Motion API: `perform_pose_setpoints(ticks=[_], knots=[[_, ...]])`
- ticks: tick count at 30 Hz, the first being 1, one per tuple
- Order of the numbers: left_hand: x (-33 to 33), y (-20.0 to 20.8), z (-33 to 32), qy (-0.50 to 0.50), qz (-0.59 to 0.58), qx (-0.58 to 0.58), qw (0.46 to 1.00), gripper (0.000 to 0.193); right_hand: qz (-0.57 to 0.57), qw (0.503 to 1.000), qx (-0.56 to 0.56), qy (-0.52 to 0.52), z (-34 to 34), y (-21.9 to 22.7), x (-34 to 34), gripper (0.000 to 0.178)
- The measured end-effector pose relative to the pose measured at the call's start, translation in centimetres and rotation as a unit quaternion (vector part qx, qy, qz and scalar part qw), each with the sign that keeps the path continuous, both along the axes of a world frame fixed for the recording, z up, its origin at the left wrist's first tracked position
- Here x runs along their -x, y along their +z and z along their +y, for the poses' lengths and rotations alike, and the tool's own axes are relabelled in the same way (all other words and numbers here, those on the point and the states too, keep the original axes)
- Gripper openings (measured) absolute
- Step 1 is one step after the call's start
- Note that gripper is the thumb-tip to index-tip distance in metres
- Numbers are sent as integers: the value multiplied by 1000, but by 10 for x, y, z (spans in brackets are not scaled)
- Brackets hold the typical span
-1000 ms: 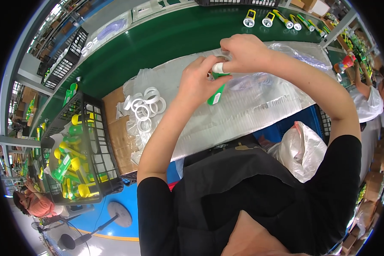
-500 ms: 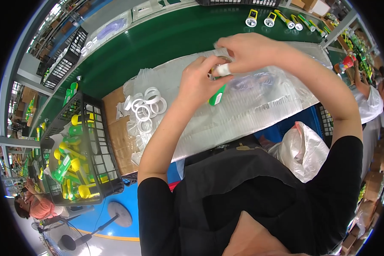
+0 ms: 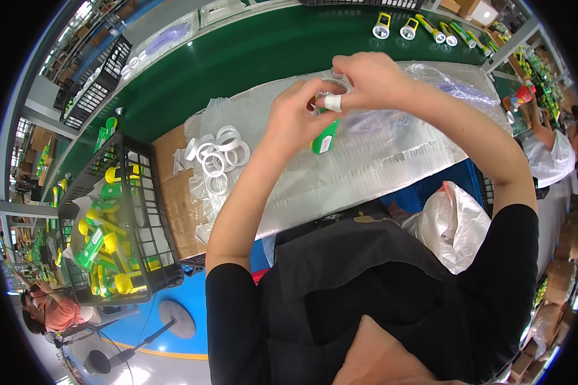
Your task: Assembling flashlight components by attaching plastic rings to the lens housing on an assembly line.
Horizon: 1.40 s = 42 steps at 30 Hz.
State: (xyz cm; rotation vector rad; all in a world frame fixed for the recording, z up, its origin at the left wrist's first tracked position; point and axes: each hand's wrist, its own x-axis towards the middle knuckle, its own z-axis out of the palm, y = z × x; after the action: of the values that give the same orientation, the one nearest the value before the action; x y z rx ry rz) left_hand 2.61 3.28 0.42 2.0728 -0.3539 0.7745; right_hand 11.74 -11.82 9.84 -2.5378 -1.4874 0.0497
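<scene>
Above the plastic-covered work surface (image 3: pixel 289 186), both hands meet at the head of a green flashlight (image 3: pixel 325 138). Its green body hangs below the fingers, and most of its head is hidden. My left hand (image 3: pixel 295 114) is closed around the upper part of the flashlight. My right hand (image 3: pixel 374 82) curls its fingers over the head's round rim (image 3: pixel 341 83), thumb against the near side. White wrapping (image 3: pixel 332 102) covers part of that thumb. Left of my left forearm lies a loose group of white rings (image 3: pixel 217 162).
A black crate (image 3: pixel 149 221) of yellow and green flashlights stands at left. Clear plastic bags (image 3: pixel 379 122) lie right of my hands. Several flashlights (image 3: pixel 408 29) rest on the green bench (image 3: pixel 257 48) beyond. A white sack (image 3: pixel 453 224) is near my right elbow. Other people work at both sides.
My right hand has shifted slightly right and down around the flashlight's head, its fingers no longer blurred. The left hand stays around the flashlight, which has moved very little.
</scene>
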Motion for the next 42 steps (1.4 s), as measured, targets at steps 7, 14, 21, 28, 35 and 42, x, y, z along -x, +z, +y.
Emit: perform_pose_setpoints(ticks=[7, 14, 21, 28, 35, 42], knots=[[2, 2, -1, 10, 3, -7, 1000, 34, 2, 995, -96, 39, -2, -25, -10, 53], [5, 4, -2, -15, -12, 39, 999, 33, 181, 968, -111, 131, -11, -15, -17, 55], [5, 3, 0, 18, -7, -4, 1000, 34, -20, 996, -71, -43, 0, -19, -5, 54], [1, 8, -5, 98, -15, -48, 994, 35, 12, 996, 63, -62, 19, -6, -1, 48], [2, 2, -1, 36, -18, 18, 999, 37, 128, 961, -129, 207, 0, -7, -22, 51], [3, -2, 0, 37, -15, 3, 999, 35, 21, 999, 19, -16, 6, -1, -10, 58]])
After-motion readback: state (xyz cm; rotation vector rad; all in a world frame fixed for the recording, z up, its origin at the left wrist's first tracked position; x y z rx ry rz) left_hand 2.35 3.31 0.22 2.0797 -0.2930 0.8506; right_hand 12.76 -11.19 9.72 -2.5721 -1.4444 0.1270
